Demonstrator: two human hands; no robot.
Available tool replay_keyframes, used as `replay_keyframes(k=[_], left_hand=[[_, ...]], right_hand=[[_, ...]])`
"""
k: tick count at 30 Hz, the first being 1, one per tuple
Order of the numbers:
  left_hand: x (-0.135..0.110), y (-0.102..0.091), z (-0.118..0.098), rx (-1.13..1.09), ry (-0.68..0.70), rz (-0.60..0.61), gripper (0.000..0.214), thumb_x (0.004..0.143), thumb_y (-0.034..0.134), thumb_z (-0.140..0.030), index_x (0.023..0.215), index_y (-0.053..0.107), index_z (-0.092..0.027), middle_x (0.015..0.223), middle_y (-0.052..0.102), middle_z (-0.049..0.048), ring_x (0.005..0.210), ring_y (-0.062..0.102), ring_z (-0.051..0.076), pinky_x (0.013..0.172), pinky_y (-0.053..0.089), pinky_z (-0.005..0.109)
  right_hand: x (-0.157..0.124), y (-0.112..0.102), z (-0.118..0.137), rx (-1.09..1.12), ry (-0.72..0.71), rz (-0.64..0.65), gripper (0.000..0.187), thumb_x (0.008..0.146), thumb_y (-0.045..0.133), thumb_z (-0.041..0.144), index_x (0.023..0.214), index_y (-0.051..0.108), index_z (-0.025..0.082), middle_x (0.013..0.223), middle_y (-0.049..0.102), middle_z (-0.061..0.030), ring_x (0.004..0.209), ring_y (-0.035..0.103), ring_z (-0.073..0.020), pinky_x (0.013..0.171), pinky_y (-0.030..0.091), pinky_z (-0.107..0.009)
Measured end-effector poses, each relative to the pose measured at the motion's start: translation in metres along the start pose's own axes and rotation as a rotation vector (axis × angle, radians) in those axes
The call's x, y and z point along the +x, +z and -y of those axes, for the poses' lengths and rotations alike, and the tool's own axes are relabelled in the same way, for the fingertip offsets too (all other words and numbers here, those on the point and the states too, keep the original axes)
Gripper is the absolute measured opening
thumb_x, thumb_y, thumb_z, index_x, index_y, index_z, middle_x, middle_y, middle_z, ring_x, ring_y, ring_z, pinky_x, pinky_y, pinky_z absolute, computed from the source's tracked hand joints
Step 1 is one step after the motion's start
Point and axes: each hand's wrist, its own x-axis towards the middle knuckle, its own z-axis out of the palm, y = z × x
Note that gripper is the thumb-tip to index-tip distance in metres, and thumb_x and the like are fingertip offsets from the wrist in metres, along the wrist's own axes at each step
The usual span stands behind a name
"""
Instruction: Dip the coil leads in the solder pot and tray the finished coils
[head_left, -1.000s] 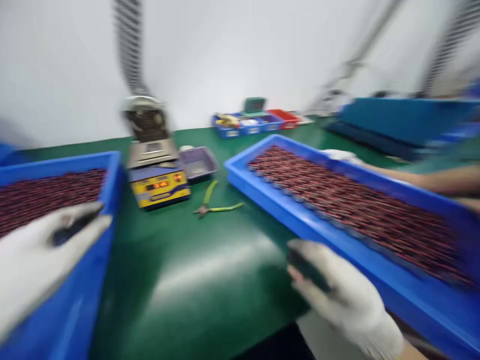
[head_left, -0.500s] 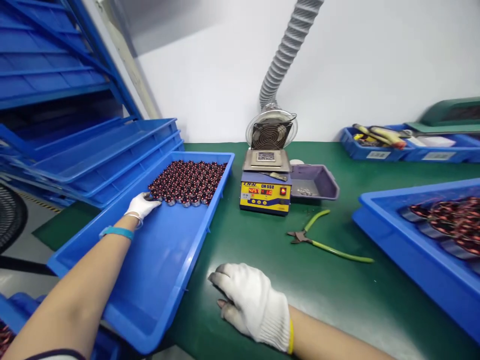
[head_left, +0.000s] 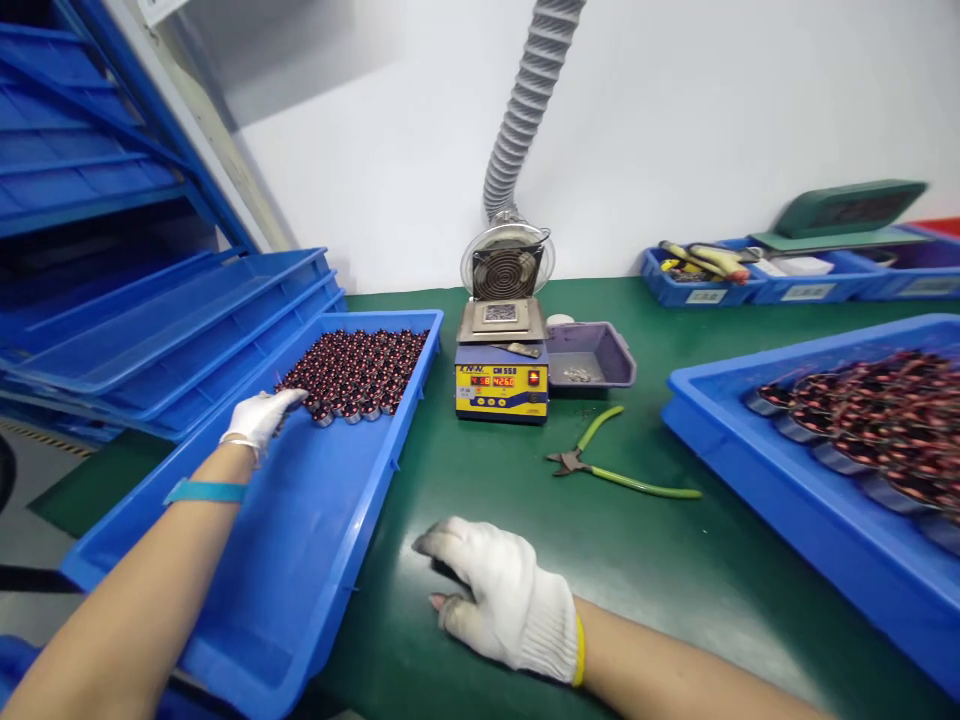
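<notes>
White-gloved, the right hand point(head_left: 495, 600) is nearest: a second ago it was beside the right tray, and now it is low over the desk point(head_left: 472, 470), just beside the left tray point(head_left: 300, 530). Its fingers curl loosely, thumb set apart, and nothing shows in its grip. Over the same second the left hand point(head_left: 259, 415) has reached into the left tray, so the handling seems to centre there now. It is at the near left corner of the coils point(head_left: 360, 365), fingers extended and pointing right; whether it pinches one or only touches, I cannot tell. These coils fill the tray's far part in packed rows, the near part bare. Across the desk the pliers point(head_left: 592, 468) lie splayed, apart from both hands, between the left tray and the right tray point(head_left: 787, 505), which carries more coils. Farther back is the yellow-fronted machine point(head_left: 501, 390).
</notes>
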Motion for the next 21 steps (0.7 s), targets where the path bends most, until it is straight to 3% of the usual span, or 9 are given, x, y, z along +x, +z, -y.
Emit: replay_keyframes(k=[3, 6, 8, 10, 12, 15, 18, 21], left_hand=[[-0.046, 0.012, -0.041, -0.096, 0.129, 0.066, 0.042, 0.065, 0.056, -0.060, 0.063, 0.053, -0.018, 0.050, 0.050, -0.0023, 0.047, 0.045, 0.013, 0.046, 0.036, 0.025], [-0.109, 0.043, -0.083, -0.075, 0.346, 0.199, 0.041, 0.055, 0.068, -0.057, 0.056, 0.052, -0.019, 0.048, 0.049, -0.0033, 0.051, 0.046, 0.013, 0.047, 0.034, 0.023], [-0.145, 0.062, -0.105, -0.075, 0.418, 0.316, 0.039, 0.053, 0.070, -0.054, 0.055, 0.053, -0.019, 0.051, 0.054, -0.0027, 0.054, 0.050, 0.013, 0.047, 0.035, 0.022], [-0.168, 0.076, -0.120, -0.065, 0.427, 0.389, 0.039, 0.052, 0.071, -0.053, 0.052, 0.051, -0.019, 0.051, 0.055, -0.0032, 0.054, 0.051, 0.013, 0.046, 0.034, 0.022], [-0.177, 0.083, -0.127, -0.069, 0.419, 0.423, 0.043, 0.050, 0.072, -0.054, 0.048, 0.047, -0.019, 0.047, 0.052, -0.0039, 0.051, 0.049, 0.012, 0.044, 0.033, 0.022], [-0.176, 0.084, -0.127, -0.174, 0.375, 0.510, 0.044, 0.048, 0.074, -0.055, 0.051, 0.049, -0.019, 0.047, 0.052, -0.0033, 0.050, 0.048, 0.012, 0.043, 0.034, 0.022], [-0.171, 0.080, -0.122, -0.394, 0.251, 0.670, 0.044, 0.053, 0.074, -0.051, 0.076, 0.062, -0.016, 0.060, 0.061, -0.0004, 0.050, 0.049, 0.011, 0.042, 0.035, 0.021], [-0.166, 0.080, -0.114, -0.566, 0.141, 0.774, 0.050, 0.061, 0.072, -0.049, 0.095, 0.062, -0.014, 0.071, 0.064, 0.0020, 0.046, 0.046, 0.008, 0.038, 0.032, 0.019]], right_hand=[[0.005, -0.009, 0.005, 0.185, 0.143, -0.301, 0.062, 0.067, 0.066, 0.030, 0.126, 0.045, 0.026, 0.109, 0.060, -0.0042, 0.088, 0.061, -0.0180, 0.076, 0.049, -0.030], [0.012, -0.023, 0.007, 0.321, 0.239, -0.541, 0.077, 0.061, 0.072, 0.033, 0.130, 0.039, 0.026, 0.112, 0.058, -0.0053, 0.090, 0.062, -0.0178, 0.080, 0.051, -0.032], [0.016, -0.031, 0.003, 0.362, 0.274, -0.616, 0.074, 0.059, 0.074, 0.033, 0.126, 0.042, 0.025, 0.112, 0.058, -0.0049, 0.092, 0.062, -0.0178, 0.082, 0.051, -0.032], [0.017, -0.036, -0.004, 0.367, 0.309, -0.672, 0.059, 0.061, 0.070, 0.029, 0.116, 0.050, 0.023, 0.109, 0.060, -0.0036, 0.094, 0.061, -0.0179, 0.086, 0.050, -0.032], [0.016, -0.038, -0.013, 0.383, 0.346, -0.704, 0.044, 0.063, 0.068, 0.026, 0.105, 0.055, 0.023, 0.104, 0.062, -0.0026, 0.096, 0.060, -0.0186, 0.088, 0.049, -0.033], [0.016, -0.040, -0.020, 0.580, 0.380, -0.661, 0.043, 0.060, 0.069, 0.023, 0.100, 0.054, 0.022, 0.098, 0.063, -0.0020, 0.089, 0.062, -0.0182, 0.081, 0.052, -0.034], [0.018, -0.040, -0.022, 0.864, 0.384, -0.595, 0.046, 0.057, 0.068, 0.018, 0.100, 0.052, 0.021, 0.086, 0.062, -0.0004, 0.074, 0.063, -0.0148, 0.069, 0.054, -0.031], [0.020, -0.041, -0.022, 1.030, 0.382, -0.543, 0.044, 0.055, 0.067, 0.016, 0.096, 0.051, 0.019, 0.075, 0.058, 0.0020, 0.065, 0.060, -0.0120, 0.062, 0.053, -0.028]])
